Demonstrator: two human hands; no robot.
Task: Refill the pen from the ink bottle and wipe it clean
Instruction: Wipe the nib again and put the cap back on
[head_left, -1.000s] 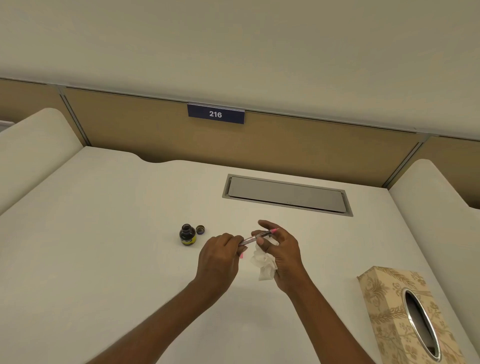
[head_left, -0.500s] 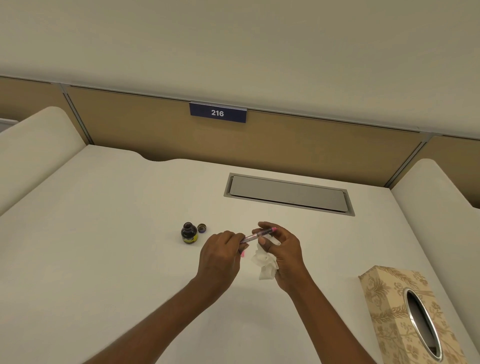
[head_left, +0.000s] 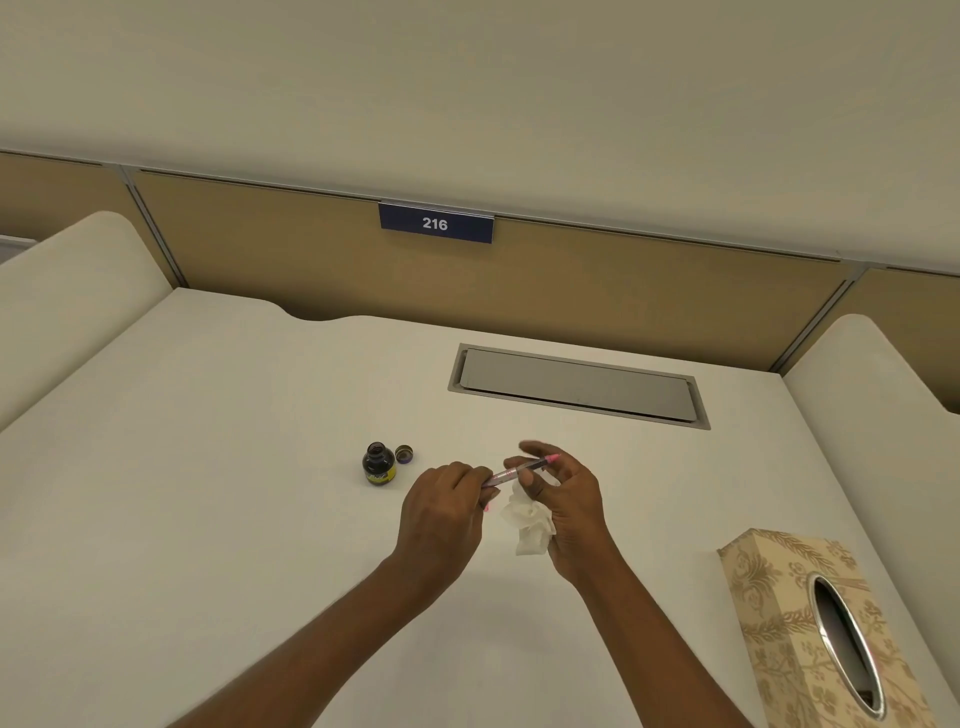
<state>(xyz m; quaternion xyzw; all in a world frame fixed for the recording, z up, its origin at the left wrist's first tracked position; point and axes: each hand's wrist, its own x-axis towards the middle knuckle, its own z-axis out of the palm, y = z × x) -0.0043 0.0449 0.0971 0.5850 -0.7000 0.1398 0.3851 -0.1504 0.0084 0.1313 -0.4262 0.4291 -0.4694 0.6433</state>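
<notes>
A slim clear pen (head_left: 511, 472) with pink ends lies level between both hands above the desk. My left hand (head_left: 441, 512) pinches its near end. My right hand (head_left: 563, 501) holds its far part between thumb and fingers, and a crumpled white tissue (head_left: 527, 522) hangs from that same palm. The small dark ink bottle (head_left: 378, 463) with a yellow label stands open on the desk left of my hands. Its cap (head_left: 403, 453) lies just right of the bottle.
A beige patterned tissue box (head_left: 810, 629) with an oval slot sits at the desk's right front. A grey cable hatch (head_left: 576, 384) is set in the white desk (head_left: 208, 467) behind my hands. Tan partitions with a "216" sign (head_left: 435, 223) close the back.
Both hands keep their hold on the pen in nearly the same spot. The fingers of my right hand have shifted slightly along the barrel.
</notes>
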